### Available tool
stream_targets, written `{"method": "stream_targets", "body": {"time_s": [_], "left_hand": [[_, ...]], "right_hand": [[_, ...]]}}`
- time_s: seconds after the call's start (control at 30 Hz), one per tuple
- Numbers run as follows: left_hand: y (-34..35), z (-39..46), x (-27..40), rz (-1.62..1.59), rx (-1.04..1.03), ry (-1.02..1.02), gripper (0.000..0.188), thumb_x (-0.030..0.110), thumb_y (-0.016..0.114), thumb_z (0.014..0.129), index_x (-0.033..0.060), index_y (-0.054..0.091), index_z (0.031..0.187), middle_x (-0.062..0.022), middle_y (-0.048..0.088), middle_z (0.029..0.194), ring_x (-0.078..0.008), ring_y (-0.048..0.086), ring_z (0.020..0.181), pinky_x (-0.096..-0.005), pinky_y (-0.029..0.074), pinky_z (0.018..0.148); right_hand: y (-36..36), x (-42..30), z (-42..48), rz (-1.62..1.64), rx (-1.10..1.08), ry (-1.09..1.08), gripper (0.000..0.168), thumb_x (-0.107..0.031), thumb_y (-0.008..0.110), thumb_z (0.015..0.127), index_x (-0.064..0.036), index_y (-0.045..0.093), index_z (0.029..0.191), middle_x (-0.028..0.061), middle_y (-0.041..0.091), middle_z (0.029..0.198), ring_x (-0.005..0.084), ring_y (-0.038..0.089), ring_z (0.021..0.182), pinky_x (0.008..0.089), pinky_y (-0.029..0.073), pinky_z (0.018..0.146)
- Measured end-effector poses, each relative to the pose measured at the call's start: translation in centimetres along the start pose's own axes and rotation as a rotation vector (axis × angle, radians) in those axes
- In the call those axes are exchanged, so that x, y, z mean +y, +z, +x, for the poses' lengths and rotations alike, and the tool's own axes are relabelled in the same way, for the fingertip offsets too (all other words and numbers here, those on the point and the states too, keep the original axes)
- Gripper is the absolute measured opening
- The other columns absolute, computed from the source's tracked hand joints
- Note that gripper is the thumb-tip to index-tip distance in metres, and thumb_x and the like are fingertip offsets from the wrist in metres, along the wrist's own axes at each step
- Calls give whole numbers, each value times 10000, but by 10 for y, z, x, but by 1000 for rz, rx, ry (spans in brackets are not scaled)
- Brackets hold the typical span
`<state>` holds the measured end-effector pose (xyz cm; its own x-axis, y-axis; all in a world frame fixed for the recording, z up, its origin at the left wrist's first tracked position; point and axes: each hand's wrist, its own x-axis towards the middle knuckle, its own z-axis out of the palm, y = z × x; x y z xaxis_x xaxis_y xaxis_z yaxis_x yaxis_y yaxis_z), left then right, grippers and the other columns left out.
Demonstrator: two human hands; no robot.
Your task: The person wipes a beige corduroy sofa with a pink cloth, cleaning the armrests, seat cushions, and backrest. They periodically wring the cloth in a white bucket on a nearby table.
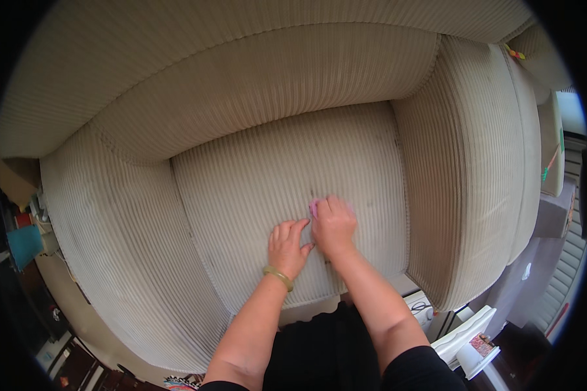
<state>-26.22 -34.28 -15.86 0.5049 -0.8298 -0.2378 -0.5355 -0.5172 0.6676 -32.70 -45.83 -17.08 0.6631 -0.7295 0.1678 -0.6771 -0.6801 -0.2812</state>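
Before me is an armchair in beige ribbed corduroy-like fabric, and both hands are at the front half of its seat [274, 166]. My right hand [335, 227] is closed around a pink cloth [314, 207] and presses it on the seat fabric. Most of the cloth is hidden under the fingers. Just left of it, my left hand [289, 247] rests on the seat with thumb and fingers apart, holding nothing that I can see. A bangle [278, 277] circles the left wrist. A small dark mark [312, 193] shows on the fabric just beyond the cloth.
The ribbed backrest [283, 73] rises at the far side. A left armrest [122, 244] and a right armrest [474, 171] flank the seat. At lower right are a white tub [472, 359] and a white tray-like item [464, 332]. Something teal [25, 245] stands at far left.
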Motion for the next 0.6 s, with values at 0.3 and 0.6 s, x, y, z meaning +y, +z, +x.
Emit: {"method": "stream_targets", "body": {"time_s": [0.3, 0.6], "left_hand": [[-1, 0, -5, -8, -29, 21, 589, 114, 809, 651, 102, 542, 1176, -101, 541, 1108, -321, 505, 1060, -414, 410, 927], [3, -2, -3, -30, -49, -25, 609, 125, 810, 655, 111, 541, 1202, -101, 537, 1125, -315, 503, 1075, -417, 400, 951]], "right_hand": [[-4, -7, -2, 50, 70, -5, 121, -97, 652, 732, -109, 544, 679, 71, 538, 716, 276, 559, 637, 402, 453, 572], [17, -9, 43, 4, 185, -1, 129, -113, 667, 723, -108, 544, 685, 73, 528, 706, 275, 557, 624, 403, 435, 532]]}}
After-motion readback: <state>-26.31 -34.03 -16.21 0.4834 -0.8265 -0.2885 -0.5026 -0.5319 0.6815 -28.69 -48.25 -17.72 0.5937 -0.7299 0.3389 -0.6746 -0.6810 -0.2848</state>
